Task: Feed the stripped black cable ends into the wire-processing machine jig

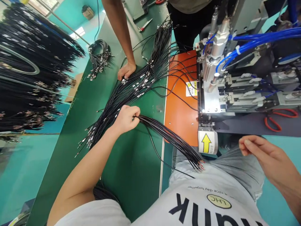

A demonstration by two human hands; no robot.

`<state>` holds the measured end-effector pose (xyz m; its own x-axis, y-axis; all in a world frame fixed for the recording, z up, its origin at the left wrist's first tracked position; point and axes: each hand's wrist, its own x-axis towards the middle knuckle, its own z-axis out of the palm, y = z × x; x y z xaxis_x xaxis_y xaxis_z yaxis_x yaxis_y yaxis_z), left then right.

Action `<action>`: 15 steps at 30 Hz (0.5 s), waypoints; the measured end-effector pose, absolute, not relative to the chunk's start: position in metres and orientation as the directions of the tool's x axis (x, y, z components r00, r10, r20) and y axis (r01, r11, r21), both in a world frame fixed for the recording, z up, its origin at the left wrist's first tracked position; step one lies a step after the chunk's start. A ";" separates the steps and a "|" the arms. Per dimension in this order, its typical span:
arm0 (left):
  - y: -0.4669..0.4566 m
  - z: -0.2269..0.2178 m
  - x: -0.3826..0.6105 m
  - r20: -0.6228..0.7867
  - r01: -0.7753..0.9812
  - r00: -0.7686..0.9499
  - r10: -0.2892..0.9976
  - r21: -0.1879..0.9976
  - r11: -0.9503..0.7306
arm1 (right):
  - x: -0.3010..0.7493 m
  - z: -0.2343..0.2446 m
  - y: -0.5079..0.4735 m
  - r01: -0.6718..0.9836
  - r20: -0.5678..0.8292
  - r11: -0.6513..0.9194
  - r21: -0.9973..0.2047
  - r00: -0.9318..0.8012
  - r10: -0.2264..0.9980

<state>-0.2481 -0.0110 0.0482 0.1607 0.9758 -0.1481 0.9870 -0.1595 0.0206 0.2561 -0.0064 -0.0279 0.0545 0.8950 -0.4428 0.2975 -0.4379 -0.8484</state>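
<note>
My left hand point(127, 118) is closed around a bundle of thin black cables point(169, 133) above the green table. The bundle's stripped ends, with red and white wires showing, reach down to the front of my white shirt. Beneath and beyond that hand lies a larger pile of black cables point(134, 84) with small white connectors. A single loose cable point(154, 149) curves away below the bundle. My right hand point(257, 150) hovers over my right thigh, thumb against curled fingers, with nothing visible in it.
A co-worker's hand point(127, 69) rests on the table at the pile. To the right stands a machine point(213, 94) with an orange plate point(181, 116) and blue hoses. Red-handled scissors point(279, 117) lie beside it. Coiled cables point(100, 56) and hanging cables point(35, 69) are at left.
</note>
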 end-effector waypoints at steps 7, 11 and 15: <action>-0.018 0.070 -0.211 0.001 0.975 0.203 0.979 0.095 -0.202 | 0.253 -0.017 -0.007 0.254 -0.450 -0.400 -0.881 -0.185 0.874; -0.038 0.054 -0.120 -0.172 0.825 0.561 0.810 0.040 -0.564 | 0.235 -0.008 -0.003 0.211 -0.442 -0.396 -0.894 -0.264 0.857; -0.051 0.050 -0.077 -0.109 0.534 0.845 0.524 0.205 -0.820 | 0.225 -0.008 -0.003 0.191 -0.415 -0.369 -0.910 -0.367 0.833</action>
